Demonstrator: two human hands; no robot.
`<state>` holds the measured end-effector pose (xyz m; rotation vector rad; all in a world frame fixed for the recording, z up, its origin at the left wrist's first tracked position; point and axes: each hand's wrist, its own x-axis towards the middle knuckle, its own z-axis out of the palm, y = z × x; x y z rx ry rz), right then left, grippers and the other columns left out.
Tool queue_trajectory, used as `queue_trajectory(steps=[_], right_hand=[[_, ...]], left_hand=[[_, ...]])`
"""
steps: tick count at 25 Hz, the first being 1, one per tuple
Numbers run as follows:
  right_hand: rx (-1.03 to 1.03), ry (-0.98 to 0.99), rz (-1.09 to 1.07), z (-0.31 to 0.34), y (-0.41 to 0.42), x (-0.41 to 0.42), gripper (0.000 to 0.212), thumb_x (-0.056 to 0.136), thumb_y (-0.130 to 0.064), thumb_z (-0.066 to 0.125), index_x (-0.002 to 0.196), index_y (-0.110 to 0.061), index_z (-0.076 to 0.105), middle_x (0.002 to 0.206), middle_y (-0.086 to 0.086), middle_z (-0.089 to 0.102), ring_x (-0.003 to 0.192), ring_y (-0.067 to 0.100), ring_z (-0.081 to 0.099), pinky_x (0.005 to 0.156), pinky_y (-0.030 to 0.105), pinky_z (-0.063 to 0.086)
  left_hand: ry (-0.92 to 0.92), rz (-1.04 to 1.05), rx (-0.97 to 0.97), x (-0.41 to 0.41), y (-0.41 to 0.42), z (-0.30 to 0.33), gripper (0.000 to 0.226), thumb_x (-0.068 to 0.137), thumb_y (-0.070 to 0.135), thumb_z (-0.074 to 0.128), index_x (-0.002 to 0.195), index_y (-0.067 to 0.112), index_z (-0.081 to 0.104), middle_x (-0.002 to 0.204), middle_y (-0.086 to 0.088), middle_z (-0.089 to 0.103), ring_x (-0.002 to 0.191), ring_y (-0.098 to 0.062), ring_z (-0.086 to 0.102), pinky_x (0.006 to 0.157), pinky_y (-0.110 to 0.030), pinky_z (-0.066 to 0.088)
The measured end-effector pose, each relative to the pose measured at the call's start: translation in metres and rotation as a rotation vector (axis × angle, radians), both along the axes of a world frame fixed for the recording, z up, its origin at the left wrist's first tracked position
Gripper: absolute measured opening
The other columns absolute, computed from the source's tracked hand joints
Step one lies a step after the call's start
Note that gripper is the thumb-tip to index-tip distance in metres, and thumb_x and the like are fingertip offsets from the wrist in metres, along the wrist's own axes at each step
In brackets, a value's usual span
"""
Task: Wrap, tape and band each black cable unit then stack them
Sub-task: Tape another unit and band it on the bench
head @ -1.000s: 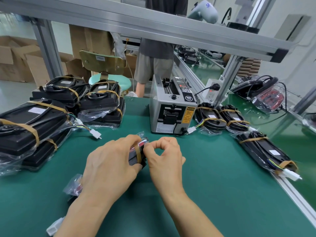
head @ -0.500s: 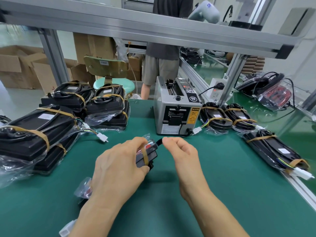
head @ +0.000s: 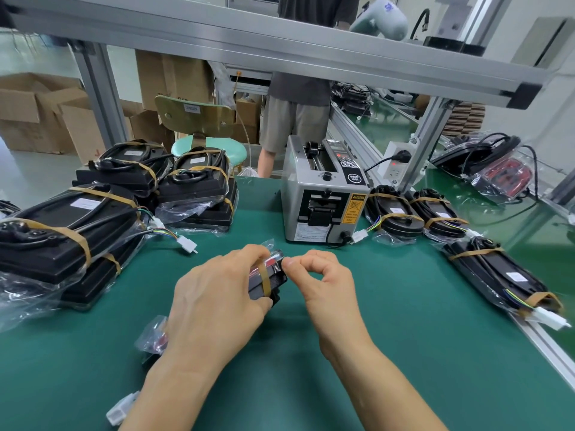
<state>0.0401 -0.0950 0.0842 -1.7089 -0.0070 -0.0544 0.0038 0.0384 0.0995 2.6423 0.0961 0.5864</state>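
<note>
My left hand (head: 214, 303) grips a black cable unit (head: 270, 283) in a clear bag, with a tan rubber band (head: 265, 279) round its far end. My right hand (head: 323, 283) pinches the unit's top right corner between thumb and forefinger. The unit lies on the green mat (head: 389, 353); most of it is hidden under my left hand. Its white connector (head: 122, 410) sticks out near my left forearm. Stacks of banded black units (head: 62, 234) lie at the left, with another stack (head: 196, 188) behind them.
A grey tape dispenser (head: 323, 200) stands behind my hands. Banded units lie to its right (head: 395, 213) and along the right edge (head: 497, 275). A person (head: 298, 113) stands behind the bench. A metal frame beam (head: 280, 48) crosses overhead.
My right hand, which had drawn back slightly to the right half a second ago, has closed in again and pinches the unit's corner. My left hand keeps its grip.
</note>
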Motion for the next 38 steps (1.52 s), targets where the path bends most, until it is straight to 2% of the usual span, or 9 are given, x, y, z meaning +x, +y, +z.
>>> queue_trajectory(steps=[6,13,19,25,29,33,34,36,38], right_hand=[[-0.1,-0.036,-0.02,-0.003,0.0,0.001,0.018,0.083,-0.029,0.071,0.067,-0.022,0.072,0.092,-0.008,0.053,0.093,0.007,0.054,0.091,0.027,0.04],[-0.092,-0.082,-0.003,0.001,0.0,0.001,0.022,0.084,-0.026,0.069,0.062,-0.024,0.067,0.086,-0.014,0.05,0.087,0.001,0.052,0.075,0.011,0.035],[-0.145,-0.069,0.012,0.002,0.0,0.003,0.022,0.084,-0.025,0.069,0.062,-0.024,0.066,0.086,-0.012,0.048,0.086,0.003,0.049,0.081,0.021,0.035],[-0.222,-0.099,0.007,0.007,0.003,-0.001,0.023,0.085,-0.027,0.068,0.062,-0.029,0.064,0.086,-0.013,0.046,0.091,0.007,0.05,0.103,0.043,0.036],[-0.331,-0.174,-0.039,0.004,0.005,-0.002,0.023,0.086,-0.028,0.068,0.064,-0.028,0.062,0.087,-0.013,0.045,0.097,0.009,0.047,0.097,0.035,0.034],[-0.467,-0.269,-0.145,-0.005,0.011,-0.008,0.015,0.085,-0.033,0.068,0.075,-0.023,0.064,0.091,-0.014,0.045,0.098,0.002,0.042,0.087,0.012,0.018],[-0.483,-0.275,-0.175,-0.006,0.012,-0.007,0.011,0.084,-0.035,0.068,0.083,-0.025,0.063,0.095,-0.016,0.043,0.1,0.002,0.041,0.087,0.015,0.019],[-0.41,-0.176,-0.196,-0.007,0.009,-0.003,0.03,0.084,-0.037,0.068,0.107,-0.029,0.051,0.107,-0.015,0.041,0.105,0.001,0.041,0.091,0.024,0.022],[-0.148,0.036,-0.178,-0.004,0.007,0.003,0.034,0.088,-0.03,0.063,0.114,-0.03,0.042,0.112,-0.012,0.043,0.099,0.001,0.045,0.105,0.035,0.028]], left_hand=[[-0.01,0.003,0.009,0.001,0.0,0.0,0.049,0.056,0.035,0.081,0.099,0.041,0.059,0.076,0.012,0.065,0.074,-0.021,0.06,0.055,-0.026,0.027],[-0.007,0.002,0.016,0.0,-0.001,-0.001,0.049,0.057,0.036,0.08,0.1,0.042,0.058,0.078,0.013,0.065,0.077,-0.019,0.059,0.057,-0.026,0.029],[-0.02,-0.004,0.01,0.0,-0.001,-0.001,0.048,0.055,0.034,0.081,0.098,0.041,0.059,0.074,0.012,0.065,0.073,-0.021,0.06,0.056,-0.026,0.031],[-0.028,-0.003,0.016,0.001,-0.001,-0.002,0.047,0.056,0.034,0.081,0.097,0.04,0.059,0.073,0.012,0.063,0.073,-0.02,0.059,0.057,-0.026,0.031],[-0.031,-0.004,0.026,0.0,-0.001,-0.002,0.047,0.056,0.032,0.081,0.097,0.04,0.059,0.072,0.012,0.063,0.072,-0.02,0.059,0.056,-0.026,0.032],[-0.035,-0.013,0.029,0.0,-0.001,-0.003,0.047,0.054,0.03,0.082,0.094,0.04,0.06,0.071,0.013,0.064,0.069,-0.02,0.059,0.054,-0.025,0.033],[-0.037,-0.014,0.024,0.0,-0.001,-0.002,0.047,0.054,0.03,0.081,0.095,0.04,0.06,0.07,0.013,0.063,0.068,-0.02,0.058,0.053,-0.025,0.032],[-0.014,-0.009,0.012,0.001,0.0,-0.001,0.047,0.057,0.034,0.08,0.098,0.042,0.058,0.068,0.015,0.057,0.068,-0.019,0.054,0.053,-0.026,0.029],[0.004,-0.002,0.0,0.001,0.001,0.0,0.048,0.059,0.036,0.079,0.101,0.043,0.057,0.071,0.014,0.057,0.074,-0.02,0.055,0.056,-0.028,0.028]])
